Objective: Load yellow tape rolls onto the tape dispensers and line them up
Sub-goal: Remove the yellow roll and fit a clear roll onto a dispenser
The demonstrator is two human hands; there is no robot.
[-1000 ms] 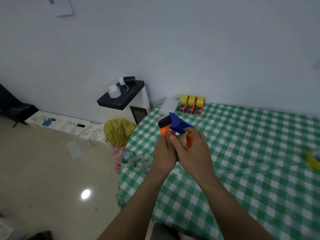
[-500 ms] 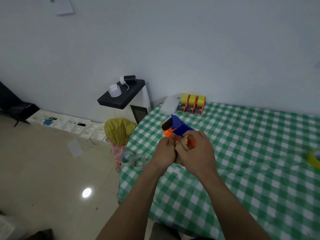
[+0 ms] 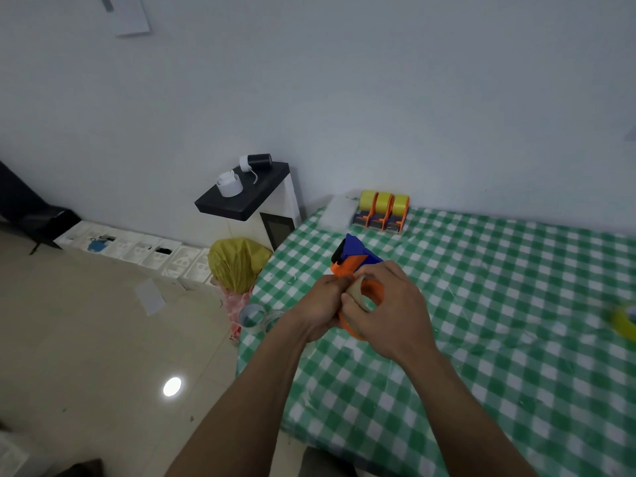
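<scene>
I hold an orange and blue tape dispenser (image 3: 354,258) above the green checked table (image 3: 516,339). My left hand (image 3: 318,306) grips its left side. My right hand (image 3: 385,311) is closed around its orange hub, with a pale cardboard ring (image 3: 354,292) pinched between thumb and fingers. Three loaded dispensers with yellow rolls (image 3: 383,211) stand side by side at the table's far edge near the wall. A loose yellow tape roll (image 3: 624,320) lies blurred at the right edge.
A white pad (image 3: 337,213) lies left of the loaded dispensers. Used clear tape cores (image 3: 256,316) sit at the table's left edge. Off the table stand a yellow bag (image 3: 237,263), a black-topped stand (image 3: 247,197) and white trays (image 3: 137,246) along the wall.
Both hands and the dispenser have dropped slightly and come nearer. The right hand's fingers have shifted over the hub, baring more of the pale ring.
</scene>
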